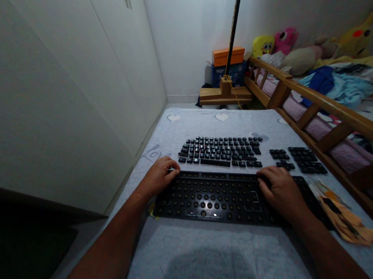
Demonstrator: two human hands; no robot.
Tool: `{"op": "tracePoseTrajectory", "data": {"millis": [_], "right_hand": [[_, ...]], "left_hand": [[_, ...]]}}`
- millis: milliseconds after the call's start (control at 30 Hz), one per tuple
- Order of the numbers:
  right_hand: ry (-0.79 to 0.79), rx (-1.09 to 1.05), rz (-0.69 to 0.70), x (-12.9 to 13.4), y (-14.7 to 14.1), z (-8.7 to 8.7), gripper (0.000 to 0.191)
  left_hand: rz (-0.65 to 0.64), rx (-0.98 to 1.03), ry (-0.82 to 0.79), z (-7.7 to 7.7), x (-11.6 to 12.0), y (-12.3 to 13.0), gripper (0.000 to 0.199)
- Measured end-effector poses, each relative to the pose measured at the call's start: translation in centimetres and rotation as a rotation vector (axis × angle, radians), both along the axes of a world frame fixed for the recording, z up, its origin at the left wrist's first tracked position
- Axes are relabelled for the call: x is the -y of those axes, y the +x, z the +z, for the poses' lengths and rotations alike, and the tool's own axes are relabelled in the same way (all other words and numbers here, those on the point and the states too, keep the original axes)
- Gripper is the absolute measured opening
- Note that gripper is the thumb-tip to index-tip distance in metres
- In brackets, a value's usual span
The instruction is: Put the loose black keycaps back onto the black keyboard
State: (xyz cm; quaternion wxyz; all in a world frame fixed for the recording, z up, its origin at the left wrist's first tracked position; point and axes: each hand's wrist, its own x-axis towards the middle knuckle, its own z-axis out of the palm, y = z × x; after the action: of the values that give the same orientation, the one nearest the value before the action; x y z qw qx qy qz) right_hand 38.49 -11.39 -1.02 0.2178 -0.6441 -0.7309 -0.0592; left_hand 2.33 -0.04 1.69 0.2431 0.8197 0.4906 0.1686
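A black keyboard base (pixel 209 197) without keycaps lies on the cloth-covered table. At its upper left corner is my left hand (pixel 163 172), thumb and fingers closed on the edge. My right hand (pixel 278 187) rests over the right part of the base, fingers bent at its far edge and gripping it. Beyond the base, loose black keycaps (pixel 219 149) lie in rows like a keyboard layout. More keycaps (pixel 305 159) sit in groups to the right, past my right hand.
Right of the base lie an orange cloth (pixel 352 224) and thin tools. A wooden bed rail (pixel 329 102) runs along the table's right side, with plush toys behind it. White cabinet doors (pixel 100 77) stand at left. A wooden stand (pixel 224 92) is beyond the table.
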Motion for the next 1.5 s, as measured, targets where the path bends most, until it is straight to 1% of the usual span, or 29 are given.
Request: {"op": "tracePoseTrajectory", "data": {"millis": [133, 333, 467, 633, 900, 1067, 1300, 1500], "right_hand": [[-0.004, 0.003, 0.005, 0.0, 0.0, 0.0, 0.016], [-0.011, 0.018, 0.007, -0.1, 0.1, -0.2, 0.015], [-0.003, 0.024, 0.001, -0.1, 0.1, -0.3, 0.015], [0.009, 0.015, 0.009, -0.1, 0.1, -0.3, 0.014], [0.011, 0.025, 0.004, -0.1, 0.1, -0.2, 0.014], [0.009, 0.023, 0.011, -0.1, 0.1, -0.3, 0.014], [0.005, 0.036, 0.012, -0.1, 0.1, -0.3, 0.014], [0.002, 0.034, 0.003, -0.1, 0.1, -0.2, 0.014]], "left_hand": [[0.039, 0.073, -0.022, -0.3, 0.0, 0.0, 0.014], [0.039, 0.171, -0.152, -0.9, -0.2, -0.2, 0.023], [0.086, 0.238, -0.214, -1.0, -0.3, -0.2, 0.024], [0.132, 0.273, -0.253, -1.0, -0.2, 0.0, 0.022], [0.126, 0.272, -0.244, -1.0, -0.3, 0.0, 0.021], [0.117, 0.288, -0.268, -0.8, -0.2, -0.1, 0.023], [0.095, 0.215, -0.248, -1.0, -0.2, -0.6, 0.020], [0.079, 0.194, -0.265, -0.4, -0.1, -0.7, 0.019]]}}
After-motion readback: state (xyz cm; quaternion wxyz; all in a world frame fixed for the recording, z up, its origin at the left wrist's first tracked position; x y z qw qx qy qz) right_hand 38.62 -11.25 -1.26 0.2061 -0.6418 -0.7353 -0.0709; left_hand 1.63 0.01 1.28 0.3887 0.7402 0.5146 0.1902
